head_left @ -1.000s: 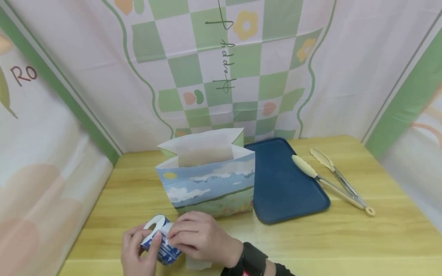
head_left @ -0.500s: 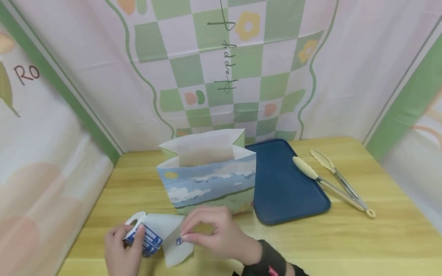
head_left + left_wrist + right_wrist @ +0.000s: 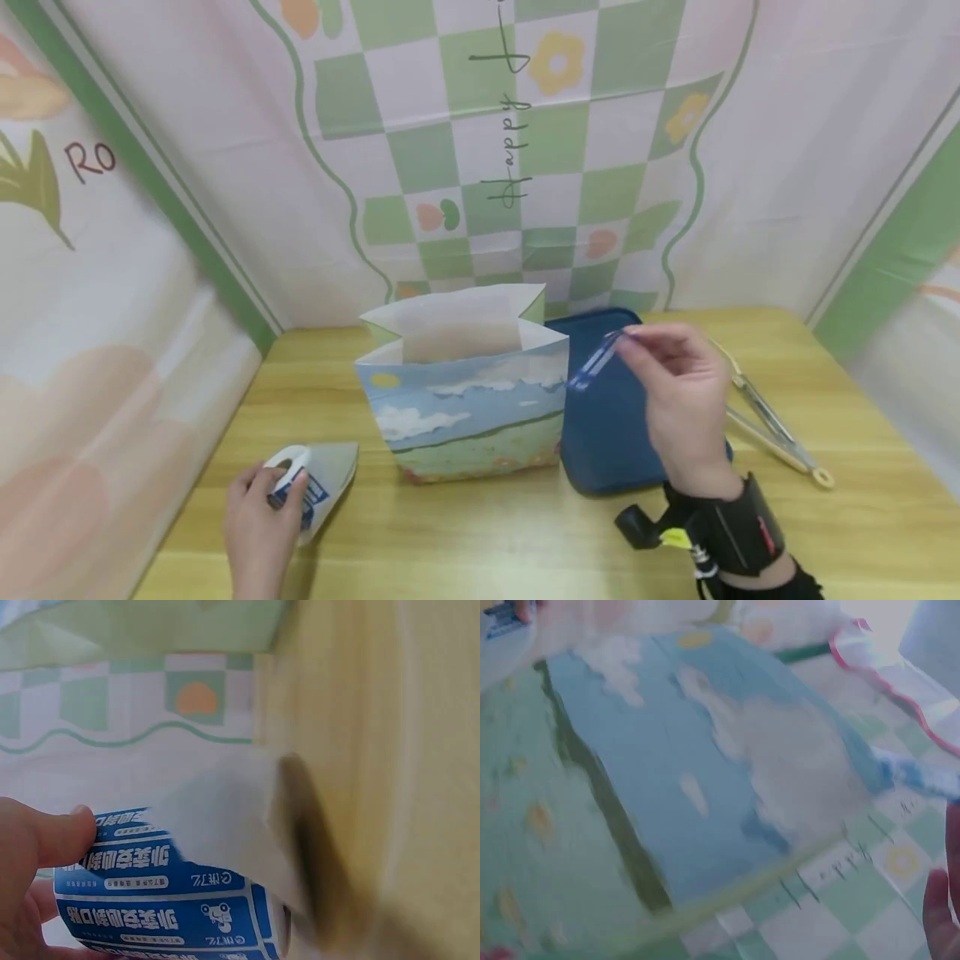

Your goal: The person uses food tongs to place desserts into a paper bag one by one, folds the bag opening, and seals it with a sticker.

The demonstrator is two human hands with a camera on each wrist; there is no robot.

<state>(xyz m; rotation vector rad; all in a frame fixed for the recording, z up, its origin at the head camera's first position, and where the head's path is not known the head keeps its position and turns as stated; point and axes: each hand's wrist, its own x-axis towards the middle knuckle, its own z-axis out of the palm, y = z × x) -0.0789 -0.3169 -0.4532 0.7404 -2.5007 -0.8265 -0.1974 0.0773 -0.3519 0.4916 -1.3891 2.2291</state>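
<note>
My left hand [image 3: 258,521] grips a roll of blue and white sticker labels [image 3: 290,457] at the table's front left. A tail of pale backing paper [image 3: 335,467] hangs off the roll's right side, and it also covers part of the printed labels [image 3: 154,911] in the left wrist view. Between thumb and fingertips, my right hand [image 3: 686,400] pinches one blue sticker strip [image 3: 596,362] above the tray. The strip's lower end is beside the right edge of an upright, open-topped paper bag [image 3: 465,417]; whether they touch I cannot tell.
Behind the right hand and bag lies a dark blue tray [image 3: 607,454]. Tongs [image 3: 783,437] with cream tips lie to the right, partly hidden by that hand. A patterned cloth [image 3: 408,158] hangs behind the wooden table [image 3: 480,542].
The right hand has peeled a sticker off the roll and carried it right and up to the bag's right side. The left hand has shifted left with the roll, its backing tail now loose.
</note>
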